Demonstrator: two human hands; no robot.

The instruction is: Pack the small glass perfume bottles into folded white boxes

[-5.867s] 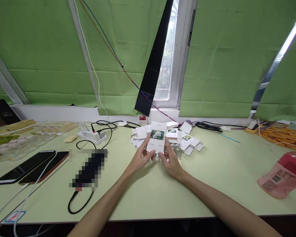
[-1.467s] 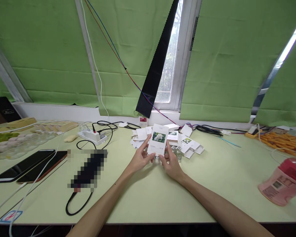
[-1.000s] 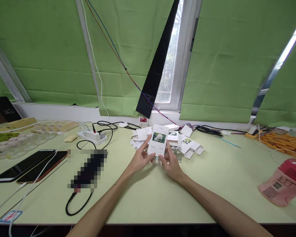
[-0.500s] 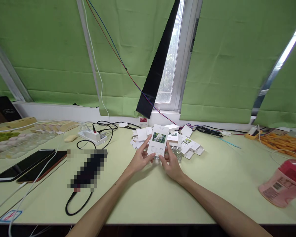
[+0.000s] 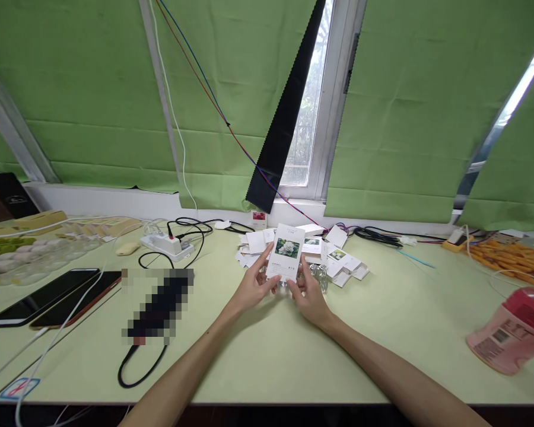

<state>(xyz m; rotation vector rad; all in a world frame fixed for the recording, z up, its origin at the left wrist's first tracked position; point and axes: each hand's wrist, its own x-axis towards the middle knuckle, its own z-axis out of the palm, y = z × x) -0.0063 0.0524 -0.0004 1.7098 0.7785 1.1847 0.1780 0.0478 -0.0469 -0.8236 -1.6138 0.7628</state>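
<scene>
Between my two hands a flat white box (image 5: 286,251) stands nearly upright, its front with a white-flower photo and small print facing me. My left hand (image 5: 254,282) grips its left edge, thumb across the lower front. On the opposite side my right hand (image 5: 310,292) is closed on the lower right edge, thumb near the bottom. Behind it lies a loose pile of similar white cartons (image 5: 340,264), some with flower pictures. Clear, shiny small containers (image 5: 319,277) sit just beside my right fingers, partly hidden; their kind is hard to make out.
To the left lie two phones (image 5: 44,296), a pixelated dark device with a black cable, and a white power strip (image 5: 169,245). Egg-tray-like clear packs (image 5: 22,261) are farther left. A pink-lidded jar (image 5: 511,330) and a heap of orange pieces (image 5: 502,258) are at right.
</scene>
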